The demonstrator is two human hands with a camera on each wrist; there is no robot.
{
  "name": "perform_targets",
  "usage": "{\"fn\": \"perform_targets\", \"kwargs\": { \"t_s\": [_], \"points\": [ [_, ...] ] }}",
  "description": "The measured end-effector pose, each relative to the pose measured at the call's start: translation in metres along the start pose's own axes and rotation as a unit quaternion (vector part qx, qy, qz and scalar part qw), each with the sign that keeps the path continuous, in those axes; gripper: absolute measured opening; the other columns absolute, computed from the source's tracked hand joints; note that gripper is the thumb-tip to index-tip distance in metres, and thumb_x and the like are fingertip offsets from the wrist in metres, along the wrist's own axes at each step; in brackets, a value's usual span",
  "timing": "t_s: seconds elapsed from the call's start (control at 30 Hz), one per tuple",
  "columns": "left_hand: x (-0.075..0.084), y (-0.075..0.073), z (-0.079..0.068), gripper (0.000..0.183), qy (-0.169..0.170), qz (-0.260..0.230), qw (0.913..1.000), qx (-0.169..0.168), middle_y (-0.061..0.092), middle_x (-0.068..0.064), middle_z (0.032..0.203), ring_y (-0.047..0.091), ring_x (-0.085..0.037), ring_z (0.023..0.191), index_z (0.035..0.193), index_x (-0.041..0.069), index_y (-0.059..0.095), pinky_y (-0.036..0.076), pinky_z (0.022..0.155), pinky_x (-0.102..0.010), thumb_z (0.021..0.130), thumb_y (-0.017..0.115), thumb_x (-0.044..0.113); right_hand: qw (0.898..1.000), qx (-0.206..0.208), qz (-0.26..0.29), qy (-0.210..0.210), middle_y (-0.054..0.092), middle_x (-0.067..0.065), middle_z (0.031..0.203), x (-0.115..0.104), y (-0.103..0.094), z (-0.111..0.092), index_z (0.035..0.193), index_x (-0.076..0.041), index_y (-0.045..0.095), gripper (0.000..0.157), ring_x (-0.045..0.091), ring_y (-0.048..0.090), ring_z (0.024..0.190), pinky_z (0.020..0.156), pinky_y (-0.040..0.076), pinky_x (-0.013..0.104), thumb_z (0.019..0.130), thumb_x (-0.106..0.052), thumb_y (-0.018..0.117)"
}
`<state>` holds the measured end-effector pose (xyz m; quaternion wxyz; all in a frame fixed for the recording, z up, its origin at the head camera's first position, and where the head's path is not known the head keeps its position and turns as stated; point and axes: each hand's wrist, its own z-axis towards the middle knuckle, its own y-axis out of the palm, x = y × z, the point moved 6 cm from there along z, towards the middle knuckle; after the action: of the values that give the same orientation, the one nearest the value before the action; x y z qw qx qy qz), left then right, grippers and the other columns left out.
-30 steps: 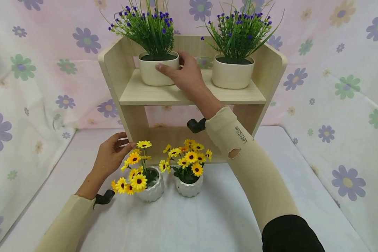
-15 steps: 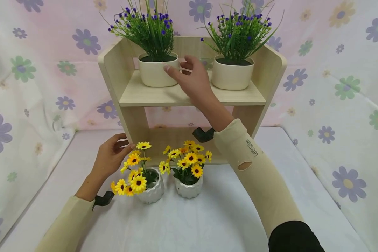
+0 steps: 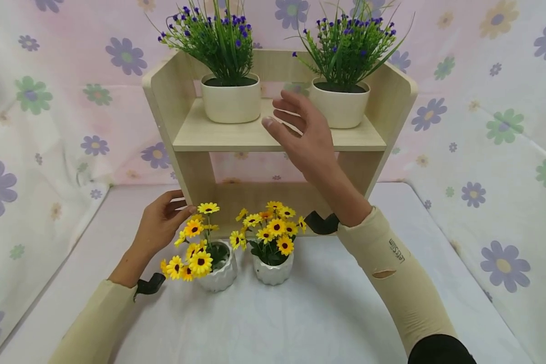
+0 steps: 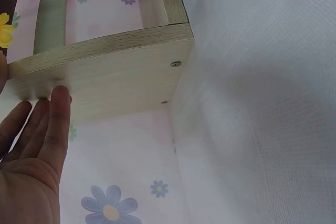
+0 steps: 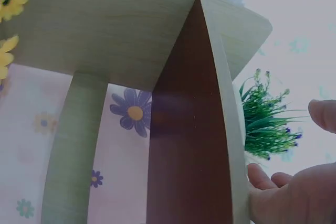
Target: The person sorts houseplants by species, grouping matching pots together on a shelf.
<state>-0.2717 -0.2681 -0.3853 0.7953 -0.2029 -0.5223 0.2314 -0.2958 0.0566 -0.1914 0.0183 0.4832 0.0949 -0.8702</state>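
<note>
Left cream planter (image 3: 232,103), filled with grass and purple flowers: standing upright on the upper board of a wooden shelf (image 3: 227,135), just beyond the right hand's thumb tip and apart from it.

Right cream planter (image 3: 350,108), similarly planted: standing upright on the same board, partly hidden behind the right hand; whether the two are touching, the pictures are not telling.

Right hand (image 3: 307,131): hovering before the gap between the planters, its palm bare, its thumb and lightly bent fingers standing wide apart.

Left hand (image 3: 158,222): gripping the shelf's left side panel low down, the thumb lying across the front edge, the fingertips pressing the outer face.

Left white pot (image 3: 220,278): standing on the table before the shelf, its yellow flowers leaning towards the left hand.

Right white pot (image 3: 274,273): standing just beside it, also bearing yellow flowers.

Table (image 3: 277,323): wearing a white cloth and carrying shelf and white pots.

Flower-print curtain (image 3: 464,167), pink and white: hanging behind and at both sides.

Beige sleeves (image 3: 91,323): covering both forearms, the right one showing a small hole.
</note>
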Motion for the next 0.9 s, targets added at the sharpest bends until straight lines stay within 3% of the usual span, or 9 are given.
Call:
{"fn": "perform_targets", "kwargs": {
  "t_s": [0.3, 0.47, 0.67, 0.9],
  "points": [
    [0.002, -0.001, 0.002, 0.051, 0.004, -0.010, 0.9999, -0.004, 0.059, -0.020, 0.148, 0.065, -0.045, 0.128, 0.148, 0.005, 0.056, 0.050, 0.093, -0.008, 0.103, 0.072, 0.024, 0.997, -0.001, -0.004, -0.073, 0.062, 0.008, 0.147, -0.011, -0.017, -0.043, 0.153, -0.006, 0.052, 0.057, 0.021, 0.061, 0.136, 0.115, 0.050, 0.037, 0.099, -0.005, 0.073],
    [0.001, 0.001, 0.002, 0.052, -0.004, -0.006, 1.0000, -0.007, 0.059, -0.018, 0.149, 0.065, -0.044, 0.129, 0.149, 0.006, 0.055, 0.051, 0.095, -0.011, 0.103, 0.072, 0.026, 0.997, 0.003, 0.010, -0.082, 0.065, 0.012, 0.141, 0.002, -0.021, -0.070, 0.150, -0.002, 0.055, 0.051, 0.025, 0.063, 0.133, 0.110, 0.055, 0.036, 0.100, 0.003, 0.067],
    [0.002, 0.000, 0.003, 0.052, -0.003, -0.001, 1.0000, -0.003, 0.059, -0.018, 0.148, 0.065, -0.043, 0.130, 0.148, 0.006, 0.055, 0.052, 0.098, -0.016, 0.104, 0.072, 0.027, 0.999, 0.010, 0.002, -0.051, 0.064, 0.012, 0.138, 0.035, -0.024, -0.092, 0.148, -0.002, 0.056, 0.046, 0.025, 0.064, 0.131, 0.110, 0.054, 0.034, 0.103, 0.003, 0.064],
    [0.001, 0.001, 0.000, 0.050, -0.001, 0.000, 1.0000, -0.005, 0.059, -0.020, 0.147, 0.064, -0.045, 0.130, 0.147, 0.004, 0.055, 0.050, 0.096, -0.010, 0.104, 0.071, 0.025, 0.998, 0.006, -0.034, 0.049, 0.065, 0.009, 0.137, 0.084, -0.031, -0.110, 0.145, -0.008, 0.059, 0.038, 0.021, 0.064, 0.129, 0.111, 0.054, 0.032, 0.107, -0.009, 0.064]
  ]
}}
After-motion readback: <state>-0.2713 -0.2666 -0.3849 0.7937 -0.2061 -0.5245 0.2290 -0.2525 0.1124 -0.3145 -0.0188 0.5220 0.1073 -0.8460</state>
